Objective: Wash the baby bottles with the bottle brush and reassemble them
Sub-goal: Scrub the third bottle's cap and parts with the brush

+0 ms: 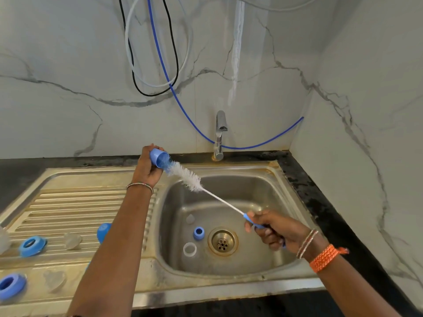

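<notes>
Above the sink (229,266), my left hand (147,169) grips the blue cap (159,158); my right hand (273,229) grips the bottle brush (186,173), bristles entering from 4 o'clock; rotate fully.

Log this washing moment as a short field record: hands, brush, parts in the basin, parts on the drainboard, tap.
left hand: grips a blue cap, open end toward the brush
right hand: holds the bottle brush by its blue handle
brush: white bristle tip at the cap's mouth, above the basin
sink basin: small blue ring and clear ring lie left of the drain
drainboard: two blue collars, clear pieces between them
tap: no water visible
</notes>
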A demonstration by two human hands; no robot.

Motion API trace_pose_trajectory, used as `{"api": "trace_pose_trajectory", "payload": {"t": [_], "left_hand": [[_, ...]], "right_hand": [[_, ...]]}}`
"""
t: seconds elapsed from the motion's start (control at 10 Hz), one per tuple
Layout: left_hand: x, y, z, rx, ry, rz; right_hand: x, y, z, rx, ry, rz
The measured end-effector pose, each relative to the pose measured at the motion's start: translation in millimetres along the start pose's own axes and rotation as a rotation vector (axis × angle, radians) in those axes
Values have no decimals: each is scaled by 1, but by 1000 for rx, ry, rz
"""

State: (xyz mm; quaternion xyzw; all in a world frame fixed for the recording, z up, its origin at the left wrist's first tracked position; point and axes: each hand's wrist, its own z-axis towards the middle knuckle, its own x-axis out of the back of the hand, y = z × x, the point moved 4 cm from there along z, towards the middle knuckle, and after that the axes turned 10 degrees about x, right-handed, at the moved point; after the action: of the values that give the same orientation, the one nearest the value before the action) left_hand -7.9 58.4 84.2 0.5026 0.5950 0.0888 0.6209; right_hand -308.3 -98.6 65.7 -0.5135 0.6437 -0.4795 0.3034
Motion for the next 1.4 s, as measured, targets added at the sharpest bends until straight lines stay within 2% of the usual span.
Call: {"api": "trace_pose_trajectory", "payload": {"t": [0.1,0.2,0.3,0.4,0.5,0.6,0.7,0.8,0.9,1.0,1.1,1.2,1.3,1.4], "left_hand": [[4,1,0,16,20,23],[7,-1,2,24,45,52],[6,-2,-1,12,40,25],[7,-2,-4,3,-3,-11],[8,-1,-7,21,-16,-114],[25,-3,1,89,94,-74],[35,-9,5,276,190,133],[29,-18,2,306,229,157],[27,-22,5,232,199,134],[28,-25,7,218,115,121],[25,-28,5,159,105,80],[27,-26,7,149,133,120],[28,-23,14,138,167,122],[22,-25,13,124,132,92]], "right_hand": [[10,-16,-3,563,662,-965],[1,-24,-11,927,915,-1133],[3,-19,5,447,426,-622],[-15,-5,-1,-126,-269,134],[-13,-3,6,-41,-207,66],[-2,-11,10,268,182,-492],[5,-24,0,526,575,-1212],[7,-31,-11,627,781,-1232],[15,-20,6,429,520,-953],[13,9,16,34,7,-70],[6,17,10,-83,-177,269],[5,11,11,220,33,-303],[17,-4,7,433,474,-819],[21,-11,12,339,322,-496]]}}
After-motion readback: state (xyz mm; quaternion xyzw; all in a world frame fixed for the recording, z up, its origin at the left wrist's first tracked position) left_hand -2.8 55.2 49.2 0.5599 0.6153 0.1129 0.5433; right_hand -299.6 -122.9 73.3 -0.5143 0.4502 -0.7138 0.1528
